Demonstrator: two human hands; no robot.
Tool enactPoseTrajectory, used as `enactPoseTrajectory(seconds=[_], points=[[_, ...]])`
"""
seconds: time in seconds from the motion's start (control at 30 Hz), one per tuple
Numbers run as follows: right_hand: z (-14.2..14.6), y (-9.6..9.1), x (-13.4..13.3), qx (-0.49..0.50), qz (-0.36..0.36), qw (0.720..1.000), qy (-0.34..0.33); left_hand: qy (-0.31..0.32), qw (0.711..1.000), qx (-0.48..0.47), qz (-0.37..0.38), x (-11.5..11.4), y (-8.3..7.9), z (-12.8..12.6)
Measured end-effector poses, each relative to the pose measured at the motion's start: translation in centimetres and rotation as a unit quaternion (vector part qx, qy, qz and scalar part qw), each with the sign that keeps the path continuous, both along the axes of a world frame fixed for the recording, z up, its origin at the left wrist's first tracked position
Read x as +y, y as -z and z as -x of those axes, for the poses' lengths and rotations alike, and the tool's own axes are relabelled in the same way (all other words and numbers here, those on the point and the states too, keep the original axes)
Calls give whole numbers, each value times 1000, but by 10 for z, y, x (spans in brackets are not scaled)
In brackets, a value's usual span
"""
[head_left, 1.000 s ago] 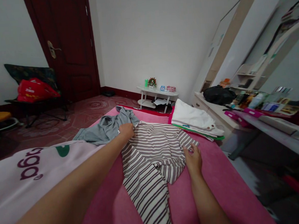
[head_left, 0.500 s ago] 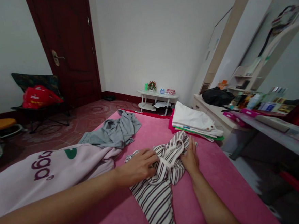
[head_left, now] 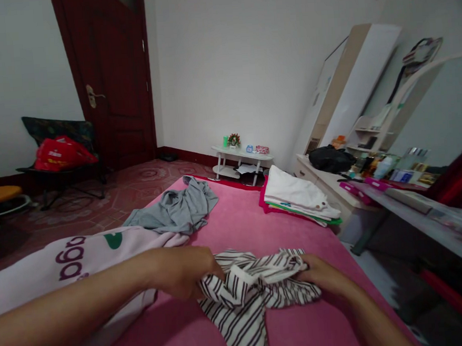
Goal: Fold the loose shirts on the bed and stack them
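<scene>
A crumpled striped shirt (head_left: 245, 319), white with dark stripes, lies on the pink bedspread (head_left: 233, 209) in front of me. My left hand (head_left: 194, 273) is closed on the cloth at its left side, the fingertips partly hidden in the folds. At the opposite side, my right hand (head_left: 317, 275) grips the fabric near what looks like the neckband, its fingers partly behind the cloth. Left of the shirt spreads a pale pink sweatshirt (head_left: 141, 242) with purple letters and a green patch. Just beyond that lies a rumpled grey garment (head_left: 182, 208).
A stack of folded clothes (head_left: 295, 192), white on top, sits at the bed's far right corner. Beside the bed stand a dresser (head_left: 309, 165) with bottles and a black bag (head_left: 330, 158). A chair holding a red bag (head_left: 61, 153) is near the door (head_left: 110, 86).
Both hands have come nearer to me and gripped the striped shirt. Its upper part is pulled wider sideways, and my right hand, flatter before, now curls around the cloth.
</scene>
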State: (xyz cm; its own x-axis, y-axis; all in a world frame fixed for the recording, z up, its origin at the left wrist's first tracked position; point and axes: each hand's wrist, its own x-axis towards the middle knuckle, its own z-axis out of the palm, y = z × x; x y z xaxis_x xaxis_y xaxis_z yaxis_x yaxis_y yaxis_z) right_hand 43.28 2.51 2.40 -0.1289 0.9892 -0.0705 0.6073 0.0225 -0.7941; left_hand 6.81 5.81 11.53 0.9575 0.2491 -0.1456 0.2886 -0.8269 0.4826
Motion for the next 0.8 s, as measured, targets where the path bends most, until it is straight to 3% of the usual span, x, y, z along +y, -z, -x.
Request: enactPoseTrajectory(seconds=[0.07, 0.13, 0.2, 0.23, 0.3, 0.33, 0.37, 0.43, 0.53, 0.6, 0.7, 0.8], points=[[-13, -32, -21, 45, 89, 993, -66, 32, 992, 5, 124, 14, -26, 7], [-29, -61, -23, 56, 75, 995, -18, 2, 989, -25, 148, 42, -44, 3], [-44, -78, -8, 44, -6, 992, 119, -130, 985, -116, 15, 79, -53, -11], [-48, -80, 3, 35, -63, 977, 201, -228, 956, -160, -98, 97, -52, -19], [-51, -73, 24, 20, -184, 932, 311, -384, 855, -201, -285, 126, -42, -37], [-47, -65, 30, 15, -229, 918, 323, -419, 822, -197, -333, 134, -33, -44], [-42, -54, 34, 15, -257, 915, 310, -427, 809, -187, -359, 137, -21, -49], [-24, -27, 30, 21, -256, 934, 249, -373, 841, -161, -358, 128, 7, -56], [8, 9, 6, 18, -202, 966, 159, -205, 920, -144, -300, 90, 51, -59], [29, 23, -10, 2, -178, 979, 100, -88, 953, -150, -249, 60, 71, -58], [57, 27, -23, -13, -166, 986, 21, 7, 975, -141, -170, 26, 83, -57], [81, 22, -25, -58, -156, 984, -68, 1, 986, -107, -125, 13, 81, -57]])
